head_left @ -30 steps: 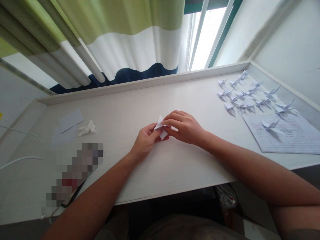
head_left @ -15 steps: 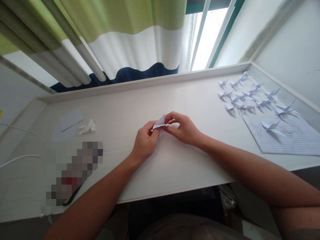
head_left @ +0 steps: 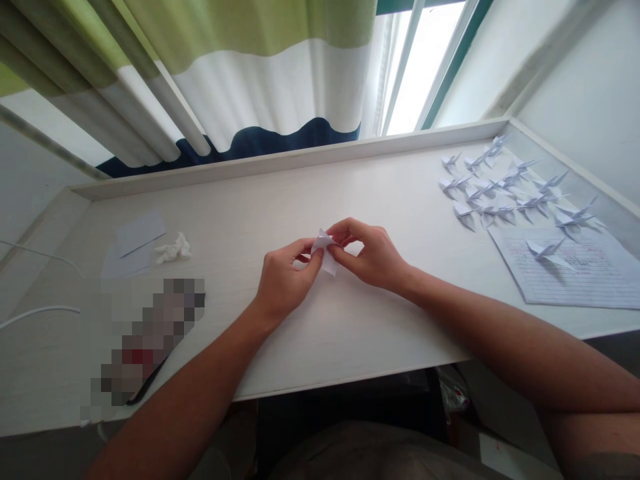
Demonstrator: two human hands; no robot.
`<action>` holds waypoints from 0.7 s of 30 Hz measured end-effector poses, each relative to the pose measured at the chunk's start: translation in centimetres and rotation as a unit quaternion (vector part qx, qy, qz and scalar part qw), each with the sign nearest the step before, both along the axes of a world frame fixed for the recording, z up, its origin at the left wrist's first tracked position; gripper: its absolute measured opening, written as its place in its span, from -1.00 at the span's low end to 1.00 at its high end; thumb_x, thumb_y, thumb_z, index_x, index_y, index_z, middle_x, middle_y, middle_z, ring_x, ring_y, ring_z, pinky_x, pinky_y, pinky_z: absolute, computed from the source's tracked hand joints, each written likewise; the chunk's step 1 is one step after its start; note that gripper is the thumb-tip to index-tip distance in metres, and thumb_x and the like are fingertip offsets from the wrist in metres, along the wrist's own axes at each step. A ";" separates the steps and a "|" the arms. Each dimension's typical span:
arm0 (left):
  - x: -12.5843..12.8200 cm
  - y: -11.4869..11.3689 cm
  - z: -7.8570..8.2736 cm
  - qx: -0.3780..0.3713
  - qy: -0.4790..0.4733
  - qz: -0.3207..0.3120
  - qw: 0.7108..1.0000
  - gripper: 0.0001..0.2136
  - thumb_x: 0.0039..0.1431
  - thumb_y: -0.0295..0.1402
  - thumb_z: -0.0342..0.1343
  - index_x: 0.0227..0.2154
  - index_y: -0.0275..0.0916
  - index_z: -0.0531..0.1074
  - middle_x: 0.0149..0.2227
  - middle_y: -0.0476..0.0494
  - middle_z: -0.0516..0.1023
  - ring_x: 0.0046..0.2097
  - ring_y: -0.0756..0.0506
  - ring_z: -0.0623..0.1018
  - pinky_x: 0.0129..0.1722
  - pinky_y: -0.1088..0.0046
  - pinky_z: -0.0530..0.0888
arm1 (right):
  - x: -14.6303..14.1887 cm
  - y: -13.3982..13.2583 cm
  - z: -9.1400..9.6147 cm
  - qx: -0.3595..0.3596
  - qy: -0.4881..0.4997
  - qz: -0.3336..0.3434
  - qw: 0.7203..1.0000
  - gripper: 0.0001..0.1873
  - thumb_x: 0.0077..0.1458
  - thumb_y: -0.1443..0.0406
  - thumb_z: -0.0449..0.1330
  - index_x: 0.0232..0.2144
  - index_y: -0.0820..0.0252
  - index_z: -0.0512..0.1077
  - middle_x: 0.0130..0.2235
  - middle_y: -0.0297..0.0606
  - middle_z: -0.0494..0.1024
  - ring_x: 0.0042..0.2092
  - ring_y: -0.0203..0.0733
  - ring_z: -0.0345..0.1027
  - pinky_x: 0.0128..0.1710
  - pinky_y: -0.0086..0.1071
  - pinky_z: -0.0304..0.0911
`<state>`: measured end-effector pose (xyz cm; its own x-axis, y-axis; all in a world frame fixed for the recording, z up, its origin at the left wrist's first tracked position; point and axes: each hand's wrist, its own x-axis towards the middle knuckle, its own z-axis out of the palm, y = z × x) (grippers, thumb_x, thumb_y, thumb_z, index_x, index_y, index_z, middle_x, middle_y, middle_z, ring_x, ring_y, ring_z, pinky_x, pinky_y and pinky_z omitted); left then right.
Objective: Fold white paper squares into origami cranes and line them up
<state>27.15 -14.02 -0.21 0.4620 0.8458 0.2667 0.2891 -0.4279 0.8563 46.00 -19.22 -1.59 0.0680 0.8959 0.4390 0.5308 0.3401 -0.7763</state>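
A small piece of folded white paper is held between my two hands above the middle of the desk. My left hand pinches its left side between thumb and fingers. From the right, my right hand grips the other side, its thumb pressed on the front and its fingers curled behind. One paper tip points up and another hangs downward. The fingers partly cover the folds. Several folded white paper cranes stand in a cluster at the back right, and one more crane sits apart nearer to me.
Lined paper lies under the nearest crane. At the left are flat white sheets, a crumpled tissue, a blurred-out long object and a white cable. A raised rim borders the white desk, with curtains behind it.
The folded paper has turned from a sideways triangle to a shape with tips up and down. My left thumb now presses on its front, and both hands grip opposite sides. The view has shifted slightly.
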 end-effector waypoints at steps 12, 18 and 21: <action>0.5 0.5 -1.0 -0.191 -0.120 0.015 0.974 -0.80 0.18 -0.27 0.35 -0.25 -0.21 0.48 -0.34 -0.09 0.71 -0.29 -0.12 0.67 -0.23 0.36 0.61 | -0.5 -0.3 0.4 -0.072 0.095 0.065 0.991 -0.68 0.26 0.22 0.28 0.03 0.11 0.42 -0.22 -0.28 0.64 -0.22 -0.21 0.56 -0.17 -0.26 0.55; 0.7 0.2 -1.0 -0.153 -0.069 0.006 0.986 -0.87 0.14 -0.31 0.34 -0.34 -0.19 0.51 -0.31 -0.07 0.68 -0.28 -0.10 0.63 -0.27 0.40 0.56 | -0.6 0.1 -0.3 -0.045 0.050 0.016 0.998 -0.79 0.17 0.38 0.21 -0.12 0.16 0.52 -0.22 -0.24 0.67 -0.23 -0.19 0.57 -0.22 -0.29 0.53; 0.8 0.1 -0.6 -0.064 -0.020 0.019 0.998 -0.95 0.11 -0.37 0.32 -0.40 -0.19 0.57 -0.27 -0.09 0.68 -0.25 -0.10 0.59 -0.27 0.42 0.51 | -0.7 0.0 -0.2 -0.020 -0.002 0.017 1.000 -0.79 0.19 0.41 0.17 -0.18 0.16 0.57 -0.21 -0.23 0.69 -0.23 -0.19 0.58 -0.22 -0.30 0.50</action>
